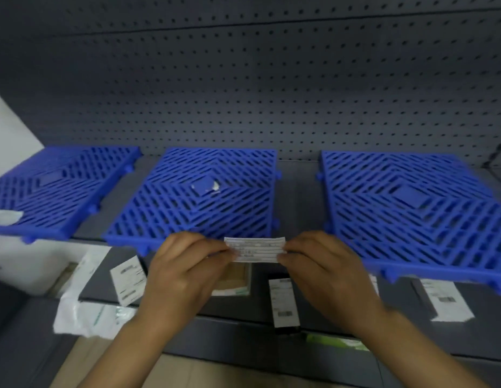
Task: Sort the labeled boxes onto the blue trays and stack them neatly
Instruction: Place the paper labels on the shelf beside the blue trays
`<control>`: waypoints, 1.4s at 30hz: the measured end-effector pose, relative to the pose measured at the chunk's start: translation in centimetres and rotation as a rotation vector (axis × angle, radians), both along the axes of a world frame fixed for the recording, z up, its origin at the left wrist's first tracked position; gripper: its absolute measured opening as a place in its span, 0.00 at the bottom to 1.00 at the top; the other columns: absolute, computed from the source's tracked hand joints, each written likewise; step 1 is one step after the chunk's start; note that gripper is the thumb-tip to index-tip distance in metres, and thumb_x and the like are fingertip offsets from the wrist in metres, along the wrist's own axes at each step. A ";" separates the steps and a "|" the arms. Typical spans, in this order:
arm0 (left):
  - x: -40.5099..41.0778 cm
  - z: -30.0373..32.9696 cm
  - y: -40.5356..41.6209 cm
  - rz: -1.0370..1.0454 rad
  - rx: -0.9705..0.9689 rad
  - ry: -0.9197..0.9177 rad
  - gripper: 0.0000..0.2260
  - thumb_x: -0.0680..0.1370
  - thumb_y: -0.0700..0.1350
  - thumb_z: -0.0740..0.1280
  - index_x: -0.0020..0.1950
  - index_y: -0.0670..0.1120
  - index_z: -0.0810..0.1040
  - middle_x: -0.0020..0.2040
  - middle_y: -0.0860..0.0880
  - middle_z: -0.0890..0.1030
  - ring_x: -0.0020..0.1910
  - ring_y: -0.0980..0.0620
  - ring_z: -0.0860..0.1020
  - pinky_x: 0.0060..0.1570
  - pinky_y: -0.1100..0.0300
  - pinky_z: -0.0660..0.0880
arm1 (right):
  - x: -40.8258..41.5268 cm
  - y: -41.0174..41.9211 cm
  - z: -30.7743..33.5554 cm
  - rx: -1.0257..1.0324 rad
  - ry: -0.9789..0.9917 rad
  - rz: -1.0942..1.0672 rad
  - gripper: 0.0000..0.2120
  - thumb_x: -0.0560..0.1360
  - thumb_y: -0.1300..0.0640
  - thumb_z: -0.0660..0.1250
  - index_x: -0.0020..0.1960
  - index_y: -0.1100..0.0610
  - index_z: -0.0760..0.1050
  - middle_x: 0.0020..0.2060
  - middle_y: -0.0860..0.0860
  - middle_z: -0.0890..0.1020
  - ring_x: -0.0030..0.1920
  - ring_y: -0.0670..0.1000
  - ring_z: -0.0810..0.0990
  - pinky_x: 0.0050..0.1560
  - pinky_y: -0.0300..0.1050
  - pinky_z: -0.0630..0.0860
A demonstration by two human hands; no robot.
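Observation:
Three blue slatted trays lie side by side on a dark shelf: a left tray (61, 186), a middle tray (204, 197) with white label scraps at its centre, and a right tray (411, 208). In front of the middle tray's near edge, my left hand (185, 273) and my right hand (324, 273) each pinch one end of a small white printed label (256, 249), held flat between them. On the lower shelf beneath my hands lie dark boxes with white labels (284, 301) and a brown box (234, 277), partly hidden by my hands.
A dark pegboard wall (243, 93) rises behind the trays. White plastic bags (84, 312) lie at the lower left, and another labelled box (446, 299) at the lower right. A white label (6, 217) rests on the left tray's near corner.

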State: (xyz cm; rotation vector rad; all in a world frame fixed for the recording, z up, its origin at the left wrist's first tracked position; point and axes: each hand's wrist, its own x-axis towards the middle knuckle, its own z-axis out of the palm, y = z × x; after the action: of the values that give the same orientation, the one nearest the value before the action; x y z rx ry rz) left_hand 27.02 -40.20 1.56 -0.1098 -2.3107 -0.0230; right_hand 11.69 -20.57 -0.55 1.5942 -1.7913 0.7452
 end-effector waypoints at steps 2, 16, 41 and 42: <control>1.5 -0.6 -1.8 0.050 0.020 -0.021 0.07 0.77 0.43 0.67 0.50 0.46 0.85 0.50 0.49 0.83 0.46 0.47 0.77 0.47 0.56 0.71 | 0.9 -2.3 -0.2 0.030 -0.010 0.018 0.07 0.70 0.63 0.73 0.48 0.59 0.82 0.48 0.54 0.83 0.49 0.54 0.79 0.44 0.49 0.78; 4.1 -4.1 -9.6 0.227 0.169 -0.084 0.09 0.76 0.41 0.67 0.54 0.44 0.83 0.51 0.46 0.82 0.48 0.44 0.79 0.48 0.51 0.73 | 3.2 -12.2 -1.4 0.142 -0.059 0.007 0.06 0.66 0.65 0.70 0.42 0.57 0.81 0.42 0.51 0.82 0.42 0.53 0.79 0.47 0.45 0.72; 3.6 -3.1 -9.9 0.232 0.207 -0.118 0.13 0.75 0.51 0.67 0.54 0.45 0.82 0.53 0.48 0.81 0.51 0.47 0.78 0.54 0.53 0.71 | 3.1 -11.5 -0.8 0.131 -0.171 -0.009 0.10 0.74 0.52 0.65 0.49 0.56 0.81 0.47 0.50 0.82 0.47 0.52 0.79 0.47 0.46 0.76; 3.5 -2.7 -9.5 0.229 0.197 -0.123 0.14 0.75 0.51 0.66 0.54 0.44 0.82 0.53 0.48 0.81 0.51 0.47 0.77 0.53 0.54 0.72 | 2.9 -11.0 -0.5 0.123 -0.161 -0.013 0.10 0.74 0.52 0.65 0.49 0.56 0.81 0.47 0.51 0.82 0.47 0.52 0.79 0.47 0.46 0.76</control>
State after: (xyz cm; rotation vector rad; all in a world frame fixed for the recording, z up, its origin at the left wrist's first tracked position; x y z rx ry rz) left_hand 30.49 -49.66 -1.18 0.2624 -2.4155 -0.1435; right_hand 14.58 -31.57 -1.02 1.6398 -1.9948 0.7908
